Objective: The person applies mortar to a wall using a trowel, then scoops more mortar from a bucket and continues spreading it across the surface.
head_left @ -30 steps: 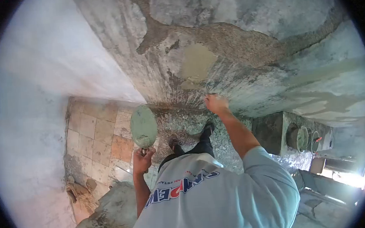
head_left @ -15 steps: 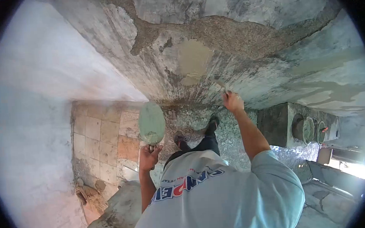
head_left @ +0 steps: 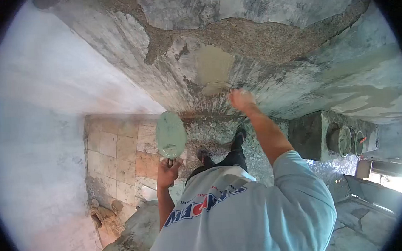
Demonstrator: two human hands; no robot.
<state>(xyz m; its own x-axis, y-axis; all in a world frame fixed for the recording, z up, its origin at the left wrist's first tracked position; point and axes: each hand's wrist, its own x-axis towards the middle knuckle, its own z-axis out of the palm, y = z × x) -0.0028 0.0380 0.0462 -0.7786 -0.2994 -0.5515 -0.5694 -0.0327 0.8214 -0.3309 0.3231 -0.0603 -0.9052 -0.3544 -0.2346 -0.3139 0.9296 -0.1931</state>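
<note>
The left hand is closed around a short handle under the round grey-green plaster board. The fingers are wrapped tight on this handle, and the board stands up above the fist, tilted with its face toward the camera. It is held in front of the body, over the edge where the tan tiled floor meets the gravel strip.

The right hand is raised with the arm stretched out, and it is at the rough grey wall, just below the patch of wet tan plaster. This hand is blurred, so I cannot tell if its fingers are wide, narrow or holding something.

Below, two dark shoes stand on the gravel near the wall foot. The person wears a white T-shirt with red and blue letters. To the right, a grey concrete block stands beside some round buckets.
</note>
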